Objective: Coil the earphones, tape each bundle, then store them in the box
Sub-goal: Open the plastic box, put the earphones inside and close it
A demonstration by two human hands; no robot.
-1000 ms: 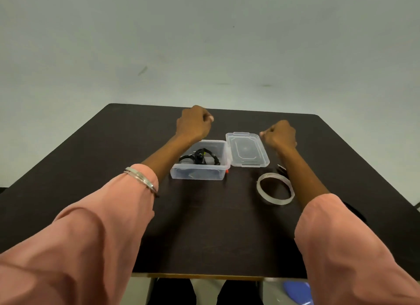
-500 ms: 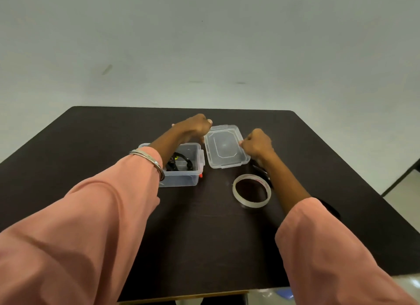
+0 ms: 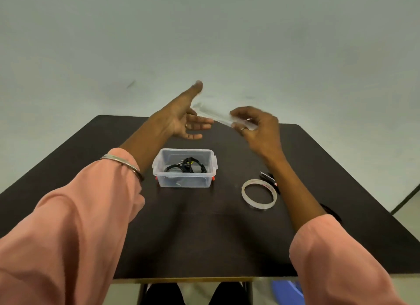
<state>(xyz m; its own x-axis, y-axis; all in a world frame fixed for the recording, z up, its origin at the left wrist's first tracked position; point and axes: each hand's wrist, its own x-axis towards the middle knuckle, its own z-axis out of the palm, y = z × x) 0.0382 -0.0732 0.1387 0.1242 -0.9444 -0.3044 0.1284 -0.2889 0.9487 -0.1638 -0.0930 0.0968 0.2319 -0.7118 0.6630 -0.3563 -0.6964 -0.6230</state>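
Observation:
A clear plastic box (image 3: 184,182) stands open on the dark table (image 3: 204,236), with black coiled earphones (image 3: 188,166) inside. The clear lid (image 3: 218,116) is lifted in the air above and behind the box, blurred by motion. My right hand (image 3: 256,127) grips the lid's right end. My left hand (image 3: 184,116) is spread with straight fingers beside the lid's left end; whether it touches the lid I cannot tell.
A roll of clear tape (image 3: 259,196) lies flat right of the box. A small black item with red (image 3: 269,178) lies partly hidden behind my right forearm. Pale wall lies beyond the table's far edge.
The lid has come off the table and now hangs in the air in my right hand. My left hand has risen and opened. The camera has shifted.

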